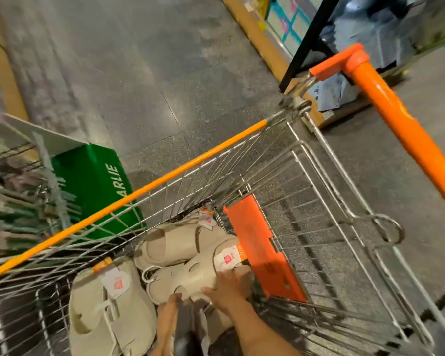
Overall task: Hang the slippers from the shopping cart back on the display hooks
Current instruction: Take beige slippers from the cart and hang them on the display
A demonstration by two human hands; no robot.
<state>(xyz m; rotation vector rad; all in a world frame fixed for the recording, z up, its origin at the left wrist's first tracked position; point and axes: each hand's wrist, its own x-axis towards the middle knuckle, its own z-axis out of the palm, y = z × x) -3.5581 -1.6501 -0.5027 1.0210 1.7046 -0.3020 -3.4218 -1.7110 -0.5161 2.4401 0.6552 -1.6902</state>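
We reach into the cart [280, 181]; both hands [229, 286] grip one slipper pair [201, 273] by the orange flap [262, 247]. Next: lift it toward the hooks [23, 196].

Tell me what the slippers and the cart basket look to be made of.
Slippers: probably moulded foam or soft rubber, matte beige, thick rounded edges without seams. Cart basket: bare metal wire, shiny grey grid. Its rim strip and handle look like glossy orange plastic or coating.

Both hands [231, 286] grip beige slippers [201, 273] inside the cart [306, 160].
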